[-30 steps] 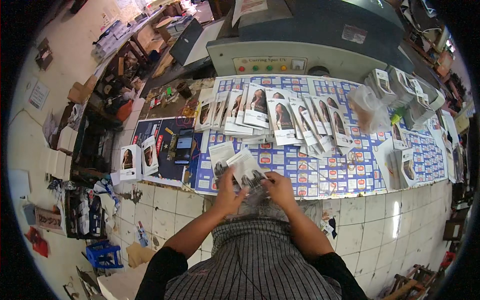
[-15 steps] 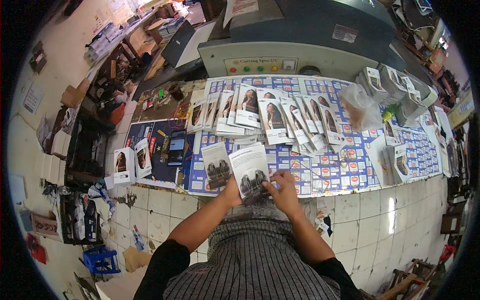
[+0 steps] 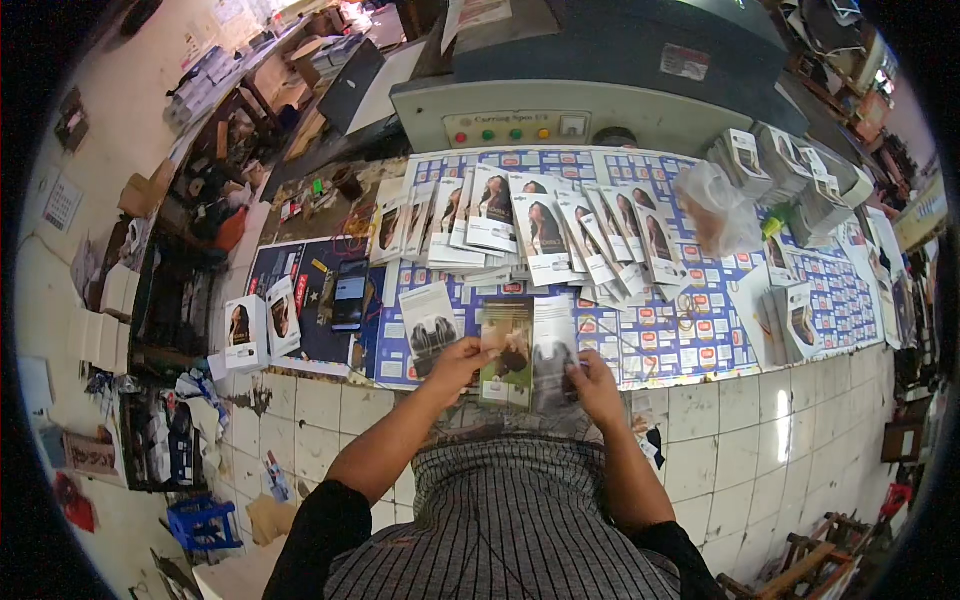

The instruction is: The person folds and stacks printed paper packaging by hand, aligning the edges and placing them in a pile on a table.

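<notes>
A folded leaflet (image 3: 508, 345) is spread open in front of me at the table's front edge. Its left panel carries a green and brown photo, and its right panel a grey picture under pale text. My left hand (image 3: 458, 370) pinches the left panel's outer edge. On the other side, my right hand (image 3: 598, 388) grips the right panel with thumb and fingers. A similar leaflet (image 3: 430, 322) with a dark picture lies on the table, just beyond my left hand. Farther back spreads an overlapping pile of white leaflets (image 3: 493, 215), each showing a person with long dark hair.
Printed blue sheets cover the table (image 3: 655, 345). A phone (image 3: 349, 294) lies left, near two small leaflet stacks (image 3: 245, 330). At right are a clear plastic bag (image 3: 718, 212), more stacks (image 3: 785, 165) and another bundle (image 3: 795, 322). A grey machine (image 3: 600, 110) stands behind the table.
The leaflet in my hands has been opened out, showing its green photo panel. My left hand has come from beneath it to its left edge; my right hand has shifted slightly right.
</notes>
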### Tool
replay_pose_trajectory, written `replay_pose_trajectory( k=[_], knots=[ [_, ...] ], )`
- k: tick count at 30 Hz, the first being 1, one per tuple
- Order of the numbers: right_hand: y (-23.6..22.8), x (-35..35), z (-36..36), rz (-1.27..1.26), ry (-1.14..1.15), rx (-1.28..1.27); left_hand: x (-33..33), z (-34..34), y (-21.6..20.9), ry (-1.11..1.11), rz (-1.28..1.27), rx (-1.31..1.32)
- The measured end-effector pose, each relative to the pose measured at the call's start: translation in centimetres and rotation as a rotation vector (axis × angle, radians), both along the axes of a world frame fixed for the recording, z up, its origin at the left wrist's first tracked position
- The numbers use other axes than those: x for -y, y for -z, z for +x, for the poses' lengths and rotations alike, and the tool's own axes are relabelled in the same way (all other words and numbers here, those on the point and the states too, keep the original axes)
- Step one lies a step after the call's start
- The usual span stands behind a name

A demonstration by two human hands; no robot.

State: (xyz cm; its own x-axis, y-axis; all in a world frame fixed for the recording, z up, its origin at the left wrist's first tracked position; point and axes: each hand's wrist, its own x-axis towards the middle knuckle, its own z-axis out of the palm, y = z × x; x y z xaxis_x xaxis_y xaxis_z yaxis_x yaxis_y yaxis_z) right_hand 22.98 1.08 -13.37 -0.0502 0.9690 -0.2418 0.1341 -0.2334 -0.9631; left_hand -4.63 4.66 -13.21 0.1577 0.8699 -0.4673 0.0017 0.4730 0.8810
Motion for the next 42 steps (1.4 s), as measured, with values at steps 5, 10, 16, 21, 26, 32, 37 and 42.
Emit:
replay_pose_trajectory(
  k=[5,10,16,21,26,32,37,42],
  knots=[
    [2.7,-0.2,1.5,0.073,0.112,0.382,-1.0,1.1,-0.5,0.278,0.137,-0.705],
    [1.3,-0.9,0.7,0.124,0.122,0.574,-0.8,5.2,-3.0,0.463,0.572,-1.137],
    [1.3,-1.4,2.3,0.164,0.127,0.505,-1.6,7.1,1.5,0.755,0.889,-1.108],
    [-0.3,-1.7,2.9,-0.119,-0.042,-0.216,-1.6,6.8,2.9,0.748,0.942,-1.167],
    [1.5,-2.4,2.2,-0.117,-0.036,-0.287,-1.3,7.2,3.7,0.85,0.886,-1.182],
    [1.5,-3.2,-1.9,0.702,-0.239,0.644,-1.8,6.0,3.1,0.857,0.847,-1.06],
    [1.8,-3.3,-1.8,0.673,-0.209,0.729,-1.6,3.7,2.1,0.726,0.875,-1.221],
    [1.6,-3.1,-2.1,0.636,-0.289,0.692,-0.2,0.7,2.1,0.623,0.864,-1.289]
  ],
)
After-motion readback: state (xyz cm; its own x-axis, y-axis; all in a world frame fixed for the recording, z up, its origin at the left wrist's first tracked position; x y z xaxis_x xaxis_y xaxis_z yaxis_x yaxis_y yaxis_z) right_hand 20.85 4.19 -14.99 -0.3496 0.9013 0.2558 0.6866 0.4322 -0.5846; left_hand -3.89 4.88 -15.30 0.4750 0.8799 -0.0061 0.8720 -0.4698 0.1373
